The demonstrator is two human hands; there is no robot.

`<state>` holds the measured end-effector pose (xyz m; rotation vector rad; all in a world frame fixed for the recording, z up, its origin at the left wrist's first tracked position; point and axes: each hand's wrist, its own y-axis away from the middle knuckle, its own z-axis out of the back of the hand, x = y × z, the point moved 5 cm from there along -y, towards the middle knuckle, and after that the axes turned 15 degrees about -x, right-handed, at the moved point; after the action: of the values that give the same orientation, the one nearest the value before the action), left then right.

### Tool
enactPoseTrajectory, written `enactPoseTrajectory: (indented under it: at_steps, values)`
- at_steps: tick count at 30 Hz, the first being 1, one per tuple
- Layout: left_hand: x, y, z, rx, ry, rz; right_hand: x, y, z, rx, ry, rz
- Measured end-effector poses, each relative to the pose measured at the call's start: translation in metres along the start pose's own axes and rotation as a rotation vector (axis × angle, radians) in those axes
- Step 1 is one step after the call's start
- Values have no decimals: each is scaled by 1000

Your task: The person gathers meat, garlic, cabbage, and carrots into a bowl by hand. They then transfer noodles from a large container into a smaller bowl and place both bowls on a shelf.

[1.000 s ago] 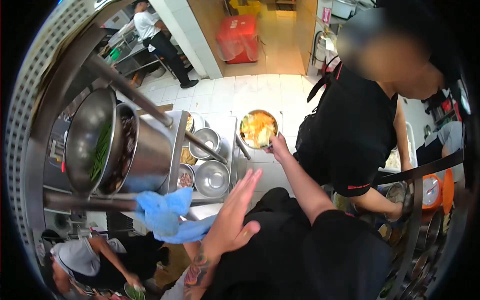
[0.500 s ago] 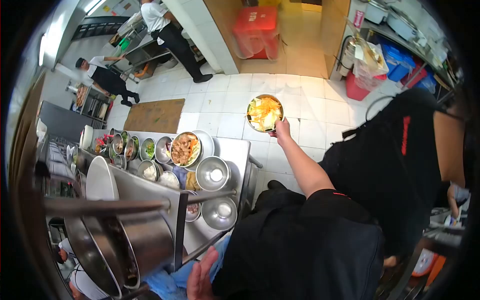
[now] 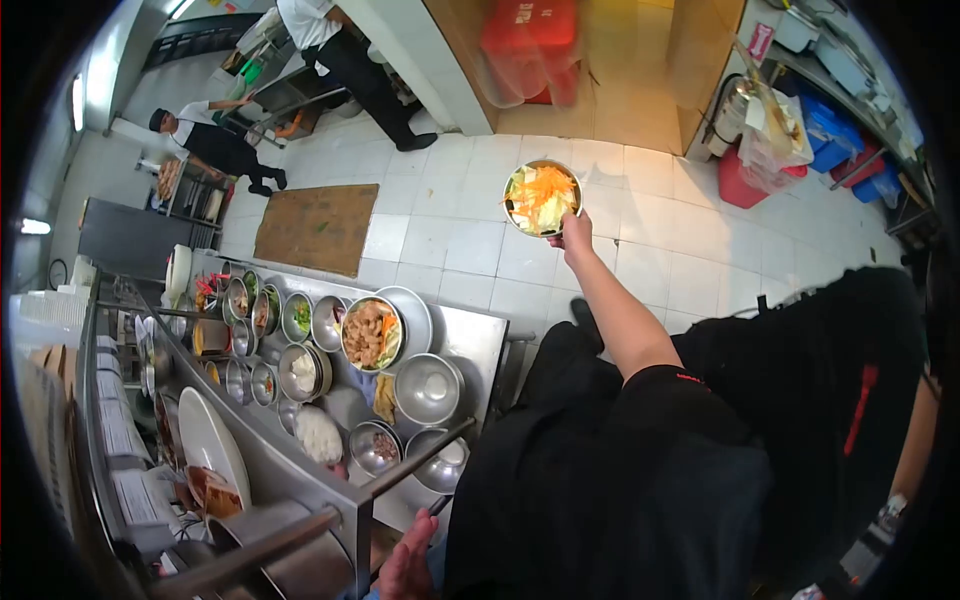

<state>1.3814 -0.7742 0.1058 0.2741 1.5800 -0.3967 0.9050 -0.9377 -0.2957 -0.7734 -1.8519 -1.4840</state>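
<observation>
My right hand point(image 3: 572, 240) grips the rim of a round metal bowl point(image 3: 514, 222), held out over the tiled floor. Shredded carrot point(image 3: 550, 187) and cut cabbage point(image 3: 528, 207) fill it. Low in the view, my left hand point(image 3: 405, 565) is beside the metal frame of the counter, its fingers stretched out, with part of the palm cut off by the edge. Some blue cloth shows behind it. Nearest to that hand on the counter are two metal bowls, one bare point(image 3: 428, 383) and one partly behind a rail point(image 3: 440, 455).
The steel counter point(image 3: 470, 335) holds several bowls, including one of meat pieces and vegetables point(image 3: 370, 333). A metal rail point(image 3: 415, 460) crosses its near side. A black-clad person point(image 3: 800, 400) stands close on my right. Two people work at the back left. A brown mat point(image 3: 318, 228) lies on the floor.
My view has shifted, showing more of the counter's left side. The held bowl sits slightly higher and further right in view. Less of the blue cloth shows beside my left hand.
</observation>
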Motion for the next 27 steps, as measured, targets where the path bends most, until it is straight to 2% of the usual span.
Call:
enactPoseTrajectory:
  at_steps: [2,6,7,8,12,15,17,18,20,22,24,25,26,27]
  values:
    - [2,-20,-23,-66,-102,149,2,-26,-21,-22,-28,11]
    - [31,-83,-74,-236,-45,166,-19,-111,-68,41,-35,-19]
    - [40,-116,-97,-378,179,60,-12,-118,-79,23,-11,-38]
    - [66,-142,-95,-221,160,44,-11,-131,-91,111,-30,-35]
    - [127,-257,-124,-282,66,164,10,-166,-126,278,198,10]
    - [167,-317,-129,-393,98,175,46,-150,-152,451,289,-52]
    - [203,-341,-127,-539,146,380,61,-138,-172,559,399,-62]
    - [218,-351,-125,-574,161,364,65,-131,-182,599,455,-56]
    - [256,-361,-118,-691,102,468,71,-105,-209,752,539,-65]
    - [284,-369,-113,-755,95,499,70,-70,-235,873,643,-145]
    - [304,-376,-104,-849,-64,598,57,-39,-260,1010,694,-276]
    - [314,-381,-97,-895,40,624,48,-23,-273,1060,724,-341]
    - [318,-387,-92,-920,61,609,42,-5,-285,1108,760,-405]
    - [321,-391,-83,-1039,56,554,37,14,-299,1172,790,-459]
